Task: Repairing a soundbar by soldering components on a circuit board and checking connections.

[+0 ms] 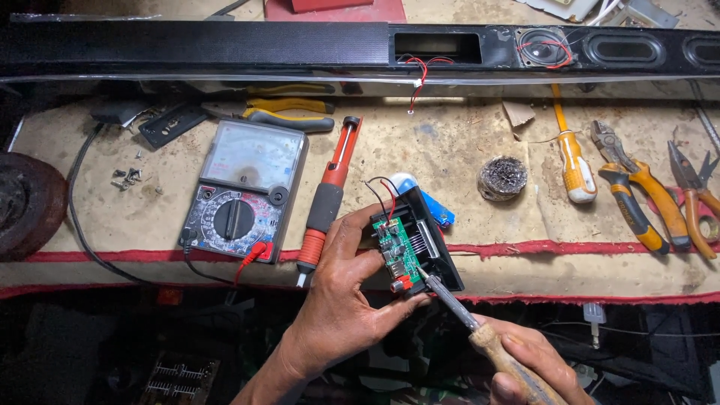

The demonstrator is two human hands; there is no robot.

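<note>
Now our left hand grips the black module near the table's front edge, tilting its green circuit board up so the soldering iron, clasped in our right hand, reaches it.

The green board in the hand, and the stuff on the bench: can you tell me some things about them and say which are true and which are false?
1. The left hand holds the green board. True.
2. The right hand holds pliers. False: it holds a soldering iron with a wooden handle.
3. The iron's tip is near the board's lower edge. True.
4. The meter lies right of the board. False: it lies left.
5. The screwdriver is in a hand. False: it lies on the bench.
</note>
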